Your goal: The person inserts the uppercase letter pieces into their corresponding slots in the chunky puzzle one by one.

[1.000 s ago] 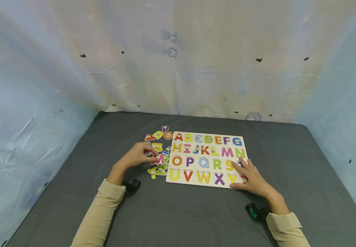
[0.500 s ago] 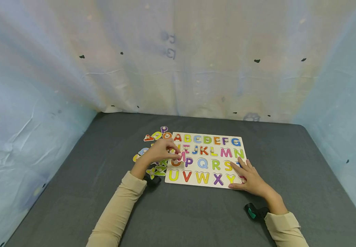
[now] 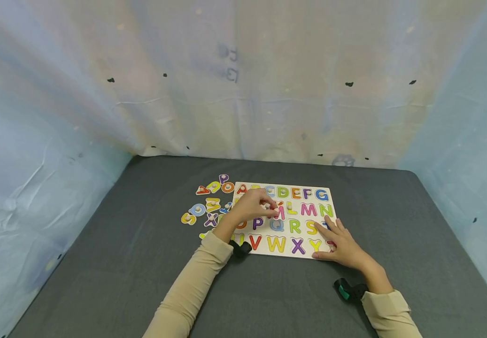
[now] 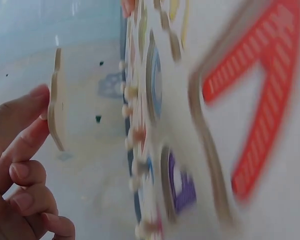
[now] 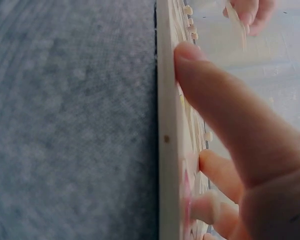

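My left hand (image 3: 251, 206) pinches a pink letter M puzzle piece (image 3: 280, 213) between thumb and forefinger, over the middle of the white alphabet puzzle board (image 3: 285, 234). In the left wrist view the M piece (image 4: 58, 105) stands on edge, its plain wooden side showing, apart from the board. Fingers spread, my right hand (image 3: 342, 244) rests on the board's lower right corner, covering some letters there. The right wrist view shows its thumb (image 5: 225, 105) against the board's edge (image 5: 167, 125). Knobbed pieces fill the top row and part of the second; the printed M recess (image 3: 308, 210) shows no knob.
Several loose letter pieces lie left of the board, among them a blue Q (image 3: 197, 210), a yellow S (image 3: 189, 218), a purple X (image 3: 211, 219) and an orange O (image 3: 228, 187). The left forearm hides others. A dark cloth (image 3: 99, 272) covers the table; pale sheets hang around it.
My left hand has carried the pink M from the loose pieces rightward over the board, past the O and P recesses. The right hand stays on the board's corner.
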`<state>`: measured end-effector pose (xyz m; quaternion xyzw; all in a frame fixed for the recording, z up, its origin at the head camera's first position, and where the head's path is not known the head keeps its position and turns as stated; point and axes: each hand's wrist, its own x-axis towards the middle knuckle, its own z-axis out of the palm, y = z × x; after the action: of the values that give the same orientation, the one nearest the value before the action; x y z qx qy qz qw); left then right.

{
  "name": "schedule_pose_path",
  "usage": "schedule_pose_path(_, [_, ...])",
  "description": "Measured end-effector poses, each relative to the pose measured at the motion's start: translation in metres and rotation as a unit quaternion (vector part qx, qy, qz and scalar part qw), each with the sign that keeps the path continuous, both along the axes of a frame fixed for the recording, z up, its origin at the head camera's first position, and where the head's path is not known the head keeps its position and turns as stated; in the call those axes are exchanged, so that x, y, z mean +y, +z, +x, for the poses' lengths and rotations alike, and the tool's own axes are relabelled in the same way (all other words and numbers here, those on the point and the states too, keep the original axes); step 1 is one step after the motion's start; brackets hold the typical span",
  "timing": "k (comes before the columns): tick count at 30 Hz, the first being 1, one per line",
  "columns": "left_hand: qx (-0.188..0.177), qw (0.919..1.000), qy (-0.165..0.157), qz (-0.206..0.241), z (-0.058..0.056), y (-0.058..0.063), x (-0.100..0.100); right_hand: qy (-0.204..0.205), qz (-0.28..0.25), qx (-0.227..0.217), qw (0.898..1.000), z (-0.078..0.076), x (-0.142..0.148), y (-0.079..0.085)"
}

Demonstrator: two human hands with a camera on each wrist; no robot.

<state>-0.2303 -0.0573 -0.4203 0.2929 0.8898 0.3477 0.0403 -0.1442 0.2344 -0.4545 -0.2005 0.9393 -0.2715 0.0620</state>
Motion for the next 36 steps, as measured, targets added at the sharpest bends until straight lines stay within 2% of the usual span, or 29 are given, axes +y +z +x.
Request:
schedule_pose_path(9, [-0.015, 0.9999, -0.004, 0.003, -0.009, -0.008, 0.036, -0.003, 0.009, -0.003, 1.000, 0.000, 0.000, 0.000])
schedule_pose_path(13, [-0.028, 0.9996, 0.006, 0.000, -0.014, -0.011, 0.050, -0.007, 0.019, -0.003, 1.000, 0.000, 0.000, 0.000])
schedule_pose_path(19, [-0.049, 0.9980, 0.040, 0.001, -0.021, -0.014, 0.068, -0.010, 0.025, -0.004, 1.000, -0.001, 0.001, 0.000])
schedule_pose_path(27, [-0.069, 0.9945, 0.077, -0.020, -0.025, -0.014, 0.086, -0.008, 0.018, 0.002, 1.000, -0.001, 0.001, 0.001])
schedule_pose_path(36, [-0.087, 0.9852, 0.143, -0.034, -0.026, -0.018, 0.106, -0.004, 0.013, 0.009, 1.000, -0.001, 0.001, 0.002])
